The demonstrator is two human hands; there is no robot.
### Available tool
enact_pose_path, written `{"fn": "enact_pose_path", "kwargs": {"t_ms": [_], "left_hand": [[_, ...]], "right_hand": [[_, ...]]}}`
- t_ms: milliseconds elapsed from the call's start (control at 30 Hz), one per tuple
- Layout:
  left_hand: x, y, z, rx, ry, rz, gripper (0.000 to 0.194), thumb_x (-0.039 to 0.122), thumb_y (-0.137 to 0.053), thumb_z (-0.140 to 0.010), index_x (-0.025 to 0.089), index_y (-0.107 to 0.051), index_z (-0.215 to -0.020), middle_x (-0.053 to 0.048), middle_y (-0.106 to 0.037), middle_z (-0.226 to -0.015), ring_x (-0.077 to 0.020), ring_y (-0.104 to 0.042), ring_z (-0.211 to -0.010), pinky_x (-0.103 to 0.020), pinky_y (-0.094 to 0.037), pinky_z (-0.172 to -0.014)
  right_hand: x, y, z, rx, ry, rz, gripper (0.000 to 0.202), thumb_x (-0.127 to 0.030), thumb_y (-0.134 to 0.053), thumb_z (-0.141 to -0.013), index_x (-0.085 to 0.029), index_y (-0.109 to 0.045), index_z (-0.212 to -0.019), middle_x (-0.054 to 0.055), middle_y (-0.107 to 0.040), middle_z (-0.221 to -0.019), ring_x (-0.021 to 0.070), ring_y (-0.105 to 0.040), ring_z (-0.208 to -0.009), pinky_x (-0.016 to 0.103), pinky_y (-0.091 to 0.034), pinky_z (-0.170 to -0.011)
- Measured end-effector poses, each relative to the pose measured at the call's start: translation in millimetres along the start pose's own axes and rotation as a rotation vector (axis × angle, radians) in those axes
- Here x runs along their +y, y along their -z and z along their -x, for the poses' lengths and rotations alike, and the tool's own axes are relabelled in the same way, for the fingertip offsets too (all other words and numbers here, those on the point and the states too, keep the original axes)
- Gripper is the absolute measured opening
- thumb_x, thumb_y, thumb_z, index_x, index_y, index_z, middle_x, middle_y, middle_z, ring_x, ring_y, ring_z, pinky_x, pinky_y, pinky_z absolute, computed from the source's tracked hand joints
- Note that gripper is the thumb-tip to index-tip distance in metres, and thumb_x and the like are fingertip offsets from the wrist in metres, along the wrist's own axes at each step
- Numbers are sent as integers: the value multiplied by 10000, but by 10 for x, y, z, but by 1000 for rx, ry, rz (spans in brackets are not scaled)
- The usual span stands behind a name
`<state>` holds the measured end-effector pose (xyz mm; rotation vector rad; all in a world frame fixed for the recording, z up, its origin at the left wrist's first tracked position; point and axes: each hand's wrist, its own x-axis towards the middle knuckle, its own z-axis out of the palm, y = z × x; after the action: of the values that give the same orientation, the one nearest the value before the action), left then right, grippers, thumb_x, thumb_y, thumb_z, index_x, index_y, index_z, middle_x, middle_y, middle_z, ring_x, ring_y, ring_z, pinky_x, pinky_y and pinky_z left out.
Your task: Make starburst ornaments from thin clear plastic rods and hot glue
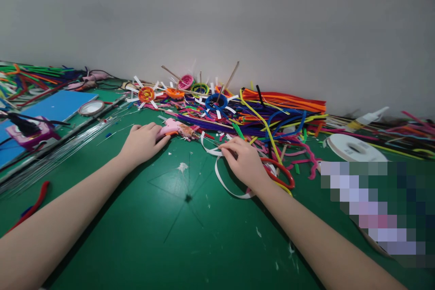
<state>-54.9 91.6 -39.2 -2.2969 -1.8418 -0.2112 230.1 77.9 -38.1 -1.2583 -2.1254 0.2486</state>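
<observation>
1. The left hand (144,140) is wrapped around the handle of a pink hot-glue gun (173,126), which lies toward the far edge of the surface (136,235), its nozzle pointing right.
2. The right hand (243,156) pinches a thin wire-like stem (210,141) between thumb and fingers, its other end near the nozzle; I cannot tell whether they touch.
3. A white ribbon (234,195) curves just beside and under the right hand.
4. Along the far edge, behind the glue gun, sit an orange woven disc (146,94) and a blue woven disc (216,103), each with white strips sticking out, plus orange pipe cleaners (285,101).
5. Toward the right edge lies a white spool (356,147), with a glue bottle (365,121) behind it.
6. Toward the left edge are a blue board (57,105) and 1 tape roll (91,108).
</observation>
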Motion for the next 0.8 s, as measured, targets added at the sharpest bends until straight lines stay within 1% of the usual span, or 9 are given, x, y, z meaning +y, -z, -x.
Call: {"fn": "enact_pose_path", "kwargs": {"t_ms": [233,333,800], "left_hand": [[-1,3,-3,-7,8,11,441,517,-305,-904,177,-587,-911,-96,-636,-941,-240,-596,-851,-394,-357,-825],[6,11,-2,-9,8,14,443,510,-303,-907,172,-589,-928,-95,-635,-948,-242,-596,-856,-397,-356,-827],[8,5,3,8,-7,-11,429,493,-305,-919,166,-582,-891,-88,-630,-920,-234,-597,-826,-396,-366,-815]], "right_hand": [[0,-3,-2,-39,-5,23,189,-173,-509,-857,-176,-698,-846,72,-653,-875,208,-608,-840,353,-455,-747],[3,-4,-1,-34,6,24,182,-174,-514,-860,-176,-695,-846,66,-654,-873,204,-605,-835,347,-449,-747],[16,-8,0,-4,16,36,164,-159,-534,-856,-170,-696,-834,57,-657,-857,195,-607,-814,335,-433,-739]]}}
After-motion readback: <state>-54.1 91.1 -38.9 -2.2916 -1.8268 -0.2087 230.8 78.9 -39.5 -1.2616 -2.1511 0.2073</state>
